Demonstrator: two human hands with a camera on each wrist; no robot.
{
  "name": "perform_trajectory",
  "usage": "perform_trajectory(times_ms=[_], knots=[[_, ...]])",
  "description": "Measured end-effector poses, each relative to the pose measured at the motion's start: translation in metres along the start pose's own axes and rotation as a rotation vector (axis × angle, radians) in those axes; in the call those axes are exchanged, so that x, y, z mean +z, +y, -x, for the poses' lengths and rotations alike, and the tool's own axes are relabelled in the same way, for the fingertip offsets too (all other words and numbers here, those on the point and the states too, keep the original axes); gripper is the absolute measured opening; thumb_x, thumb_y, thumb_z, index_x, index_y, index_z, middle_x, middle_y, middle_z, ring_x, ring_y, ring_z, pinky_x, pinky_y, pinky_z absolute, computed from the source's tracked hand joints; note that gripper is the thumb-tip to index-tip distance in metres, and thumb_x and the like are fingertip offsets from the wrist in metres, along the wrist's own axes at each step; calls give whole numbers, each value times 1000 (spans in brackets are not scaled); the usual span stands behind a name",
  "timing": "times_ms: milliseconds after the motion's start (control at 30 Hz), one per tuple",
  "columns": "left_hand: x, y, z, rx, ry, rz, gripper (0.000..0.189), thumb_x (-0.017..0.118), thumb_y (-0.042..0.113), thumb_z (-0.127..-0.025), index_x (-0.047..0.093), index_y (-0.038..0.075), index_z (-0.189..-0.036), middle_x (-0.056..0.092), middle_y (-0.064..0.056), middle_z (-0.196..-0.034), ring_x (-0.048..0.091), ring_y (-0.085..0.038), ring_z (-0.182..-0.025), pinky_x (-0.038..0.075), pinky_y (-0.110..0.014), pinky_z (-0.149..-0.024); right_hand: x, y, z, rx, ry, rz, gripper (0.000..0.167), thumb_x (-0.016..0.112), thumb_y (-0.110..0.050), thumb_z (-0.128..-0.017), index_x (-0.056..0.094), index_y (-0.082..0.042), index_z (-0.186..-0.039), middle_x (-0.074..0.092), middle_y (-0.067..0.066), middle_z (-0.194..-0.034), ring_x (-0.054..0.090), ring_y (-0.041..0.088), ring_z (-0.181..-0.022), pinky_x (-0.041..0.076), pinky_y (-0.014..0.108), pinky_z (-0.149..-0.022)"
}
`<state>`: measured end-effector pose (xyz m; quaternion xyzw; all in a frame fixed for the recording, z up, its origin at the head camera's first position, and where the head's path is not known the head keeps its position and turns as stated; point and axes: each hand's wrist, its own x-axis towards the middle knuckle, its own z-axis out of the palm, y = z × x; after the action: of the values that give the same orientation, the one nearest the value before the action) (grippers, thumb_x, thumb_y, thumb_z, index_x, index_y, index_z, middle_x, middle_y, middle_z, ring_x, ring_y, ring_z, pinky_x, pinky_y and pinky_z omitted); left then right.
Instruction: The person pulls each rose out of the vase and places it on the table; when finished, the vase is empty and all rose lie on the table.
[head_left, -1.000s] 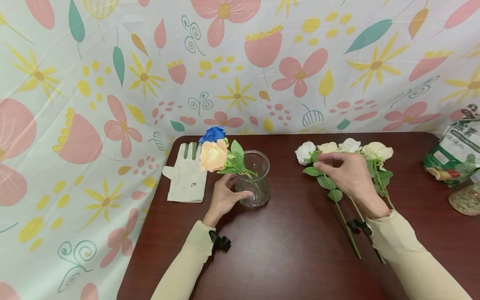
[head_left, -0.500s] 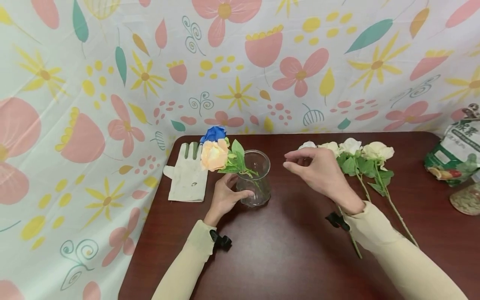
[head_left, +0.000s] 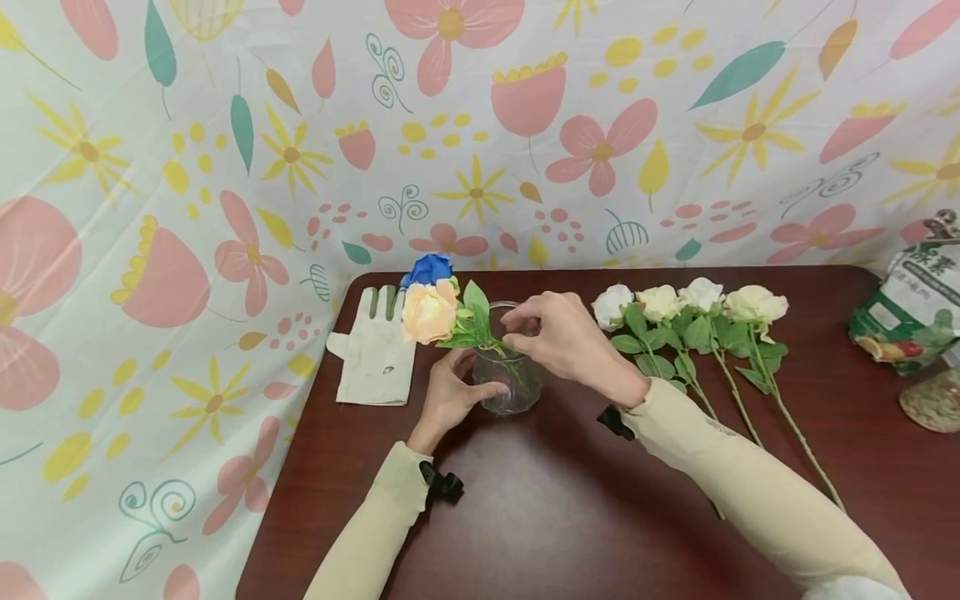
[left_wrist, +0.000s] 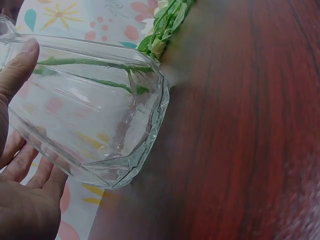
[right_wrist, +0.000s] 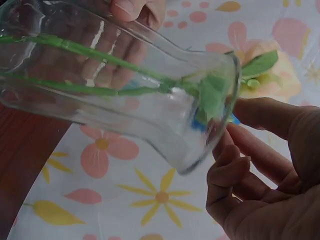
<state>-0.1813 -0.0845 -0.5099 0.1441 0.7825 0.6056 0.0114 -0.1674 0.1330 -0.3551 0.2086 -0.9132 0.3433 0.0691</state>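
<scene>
My left hand (head_left: 453, 392) grips a clear glass vase (head_left: 513, 396) from the left, thumb in front and fingers behind, as the left wrist view also shows. A peach rose (head_left: 430, 312) and a blue rose (head_left: 429, 269) lean out over the vase's left side. Their green stems (right_wrist: 82, 50) run down inside the glass. At the mouth is my right hand (head_left: 566, 337), its fingers loosely bent and its thumb and fingertips right at the rim (right_wrist: 232, 75), near the leaves (head_left: 474, 312). Nothing shows held between them.
Several white and cream roses (head_left: 701, 293) lie on the dark red table (head_left: 510, 517) at the right, stems toward the front. A white glove (head_left: 375, 358) lies left of the vase. A green-and-white bag (head_left: 911, 308) and a jar (head_left: 933, 400) stand far right. Patterned cloth (head_left: 480, 125) hangs behind.
My right hand has moved left from above the white roses to the vase's mouth. The left hand and the vase have stayed in place.
</scene>
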Motion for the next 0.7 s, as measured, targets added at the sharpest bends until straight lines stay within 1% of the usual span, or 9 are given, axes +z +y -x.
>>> perform_trajectory(times_ms=[67,133,233,333,533,600,700], knots=[[0,0,0,-8,-1,3,78,99,18,-81,65,13,-151,71,-13,-149,64,-35,-143,52,-55,-125,4,-1,-4,-9,-32,15,15,85,-9,-90,88,-9,-105,85,7,-98,78,21,-87,64,37,-76],[0,1,1,-16,-1,5,78,99,18,-81,65,13,-151,71,-12,-149,64,-34,-143,52,-55,-125,7,-2,-8,-19,-57,22,14,83,-7,-90,88,-10,-103,85,6,-97,79,20,-86,64,37,-75],[0,0,0,-17,1,7,77,99,18,-81,65,14,-150,71,-12,-148,64,-34,-143,52,-55,-124,10,-3,-13,-35,-85,36,14,81,-5,-90,88,-12,-100,85,5,-93,77,17,-80,59,31,-69],[1,-1,-1,-9,1,6,77,99,17,-82,65,14,-151,71,-11,-148,64,-34,-144,53,-54,-124,12,-5,-17,-32,-106,48,12,83,-6,-90,89,-12,-99,85,4,-93,76,16,-77,55,27,-65],[1,-3,-2,21,2,18,77,98,14,-81,65,14,-151,71,-11,-149,64,-33,-144,53,-55,-123,17,-9,-21,-19,-121,81,9,85,-8,-91,89,-12,-99,86,5,-93,76,19,-77,54,26,-63],[1,-2,-2,23,4,26,77,98,13,-81,66,14,-150,71,-11,-148,64,-33,-143,53,-55,-123,19,-10,-22,-14,-121,83,9,84,-8,-91,89,-11,-99,86,5,-93,76,18,-77,53,26,-63],[1,-3,-2,22,4,35,76,98,11,-81,66,13,-150,71,-12,-148,65,-33,-142,54,-54,-122,20,-10,-23,-10,-124,82,12,82,-4,-91,88,-10,-98,85,5,-92,72,16,-73,50,25,-60]])
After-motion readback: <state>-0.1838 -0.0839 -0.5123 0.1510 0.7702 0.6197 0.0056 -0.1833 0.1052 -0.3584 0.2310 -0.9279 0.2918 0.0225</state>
